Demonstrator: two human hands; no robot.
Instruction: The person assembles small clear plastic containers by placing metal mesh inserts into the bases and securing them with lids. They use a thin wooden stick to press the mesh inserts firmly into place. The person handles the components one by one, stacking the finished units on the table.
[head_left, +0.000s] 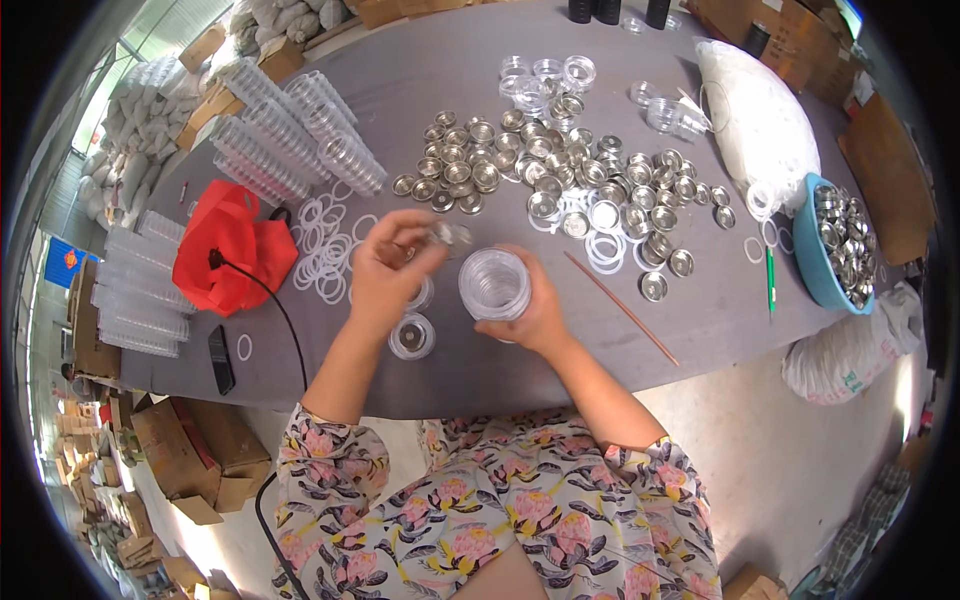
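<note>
My right hand (pixel 538 312) is wrapped round a clear round plastic jar (pixel 494 284), or a stack of clear cups, its open top facing up. In my left hand (pixel 390 272) a small shiny metal cap (pixel 449 234) is pinched between thumb and fingers, slightly blurred, just left of and above the jar. Below that hand a clear round container (pixel 412 336) with a metal centre sits on the table, with another partly hidden behind it. White rings (pixel 328 250) lie loose to the left of my left hand. Beyond both hands spreads a pile of silver metal caps (pixel 460 160).
Tall stacks of clear plastic cups (pixel 265 130) stand at left, near a red cloth-like item (pixel 232 250) with a black cable. A phone (pixel 220 360) lies in front. At right are a brown stick (pixel 622 308), a blue basin (pixel 815 240) of metal caps and a white bag (pixel 755 110).
</note>
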